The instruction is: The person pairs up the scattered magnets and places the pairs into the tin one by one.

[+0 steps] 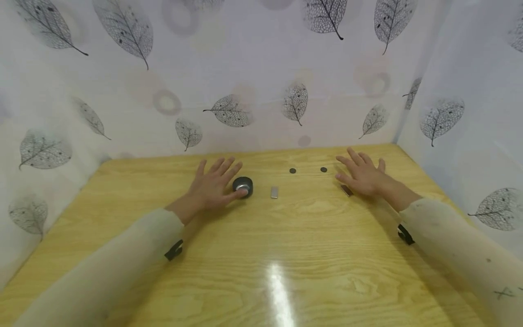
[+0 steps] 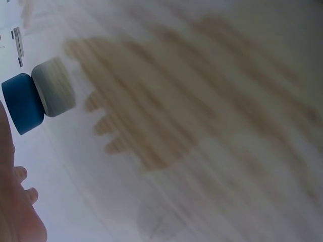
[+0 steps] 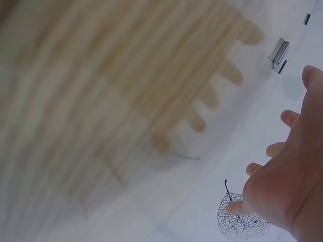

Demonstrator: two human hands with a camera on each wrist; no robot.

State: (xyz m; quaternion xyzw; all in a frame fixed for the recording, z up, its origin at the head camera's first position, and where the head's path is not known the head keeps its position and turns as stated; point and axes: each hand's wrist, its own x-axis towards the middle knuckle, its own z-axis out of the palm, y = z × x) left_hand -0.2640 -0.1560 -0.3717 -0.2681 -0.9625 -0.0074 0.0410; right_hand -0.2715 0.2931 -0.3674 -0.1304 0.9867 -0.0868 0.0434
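Small, squat, dark round object (image 1: 242,181) with a shiny silvery part

A person's left hand (image 1: 214,185) spreads beside a round black-and-silver object (image 1: 243,185), thumb across it, though contact is hard to judge from here; a silver block (image 1: 274,192) lies near. The right hand (image 1: 363,176) fans out by a dark brown block (image 1: 346,190), two dark discs (image 1: 292,170) nearby, on a wood-grain table (image 1: 294,236) before leaf-printed drapes (image 1: 253,59).
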